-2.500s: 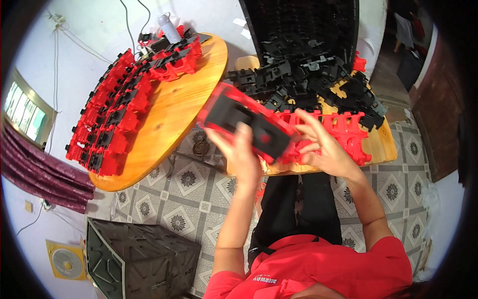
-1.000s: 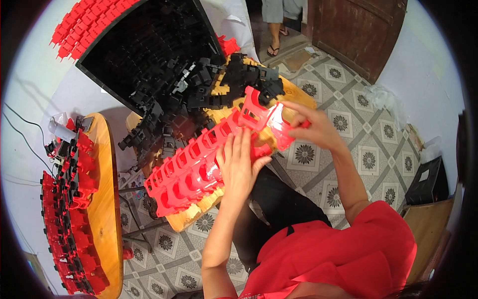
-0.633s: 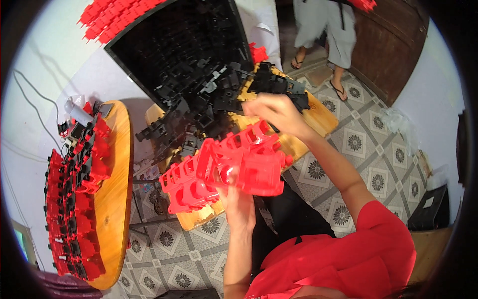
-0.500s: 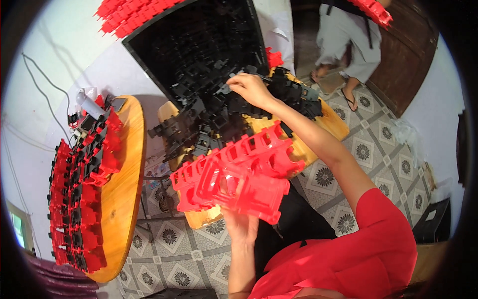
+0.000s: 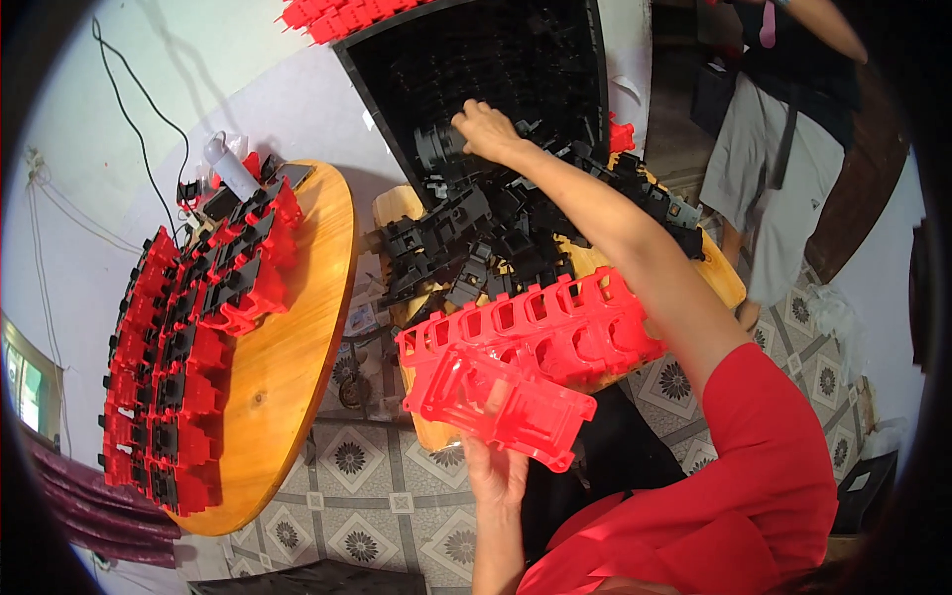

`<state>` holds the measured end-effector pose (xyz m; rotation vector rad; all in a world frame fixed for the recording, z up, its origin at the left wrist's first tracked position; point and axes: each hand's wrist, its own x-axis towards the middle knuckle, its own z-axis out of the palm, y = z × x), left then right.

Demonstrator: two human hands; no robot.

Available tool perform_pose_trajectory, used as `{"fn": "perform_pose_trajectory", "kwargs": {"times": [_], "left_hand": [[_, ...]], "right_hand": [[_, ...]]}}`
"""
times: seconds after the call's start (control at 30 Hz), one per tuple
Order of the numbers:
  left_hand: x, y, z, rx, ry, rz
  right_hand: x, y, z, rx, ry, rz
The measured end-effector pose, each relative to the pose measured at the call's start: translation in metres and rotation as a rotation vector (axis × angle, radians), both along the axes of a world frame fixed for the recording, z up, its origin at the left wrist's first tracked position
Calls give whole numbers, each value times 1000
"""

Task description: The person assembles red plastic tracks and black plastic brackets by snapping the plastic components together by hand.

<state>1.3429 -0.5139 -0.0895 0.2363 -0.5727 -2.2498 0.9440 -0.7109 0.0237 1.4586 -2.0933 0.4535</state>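
Note:
My left hand [image 5: 496, 474] grips a red plastic housing [image 5: 501, 405] from below, its open, framed side facing up. Behind the housing lies a row of joined red plastic housings [image 5: 585, 332] on a wooden table. My right hand [image 5: 486, 131] is stretched out over a large black tray [image 5: 486, 64], which stands tilted up at the back. Its fingers are curled beside dark plastic parts. What they hold, if anything, I cannot make out. Black plastic parts [image 5: 516, 238] are heaped below that hand, spilling from the tray onto the table.
To the left, an oval wooden table [image 5: 297, 357] bears rows of red housings fitted with black parts [image 5: 188, 347]. A pale bottle [image 5: 230, 167] and cables are at its far end. More red housings [image 5: 347, 15] sit behind the tray. Another person [image 5: 773, 159] stands at the right.
My right hand has moved farther into the tray, away from the heap. My left hand still holds the red housing, now tilted differently. The view has shifted, and the other person is nearer.

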Motion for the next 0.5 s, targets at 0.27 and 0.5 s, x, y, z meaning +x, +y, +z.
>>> {"fn": "perform_pose_trajectory", "kwargs": {"times": [0.27,0.5], "left_hand": [[-3,-23,6,-99,44,62],[0,-24,-8,-33,-35,159]], "right_hand": [[103,157,-22,-402,-1196,750],[91,231,-84,190,-789,486]]}}
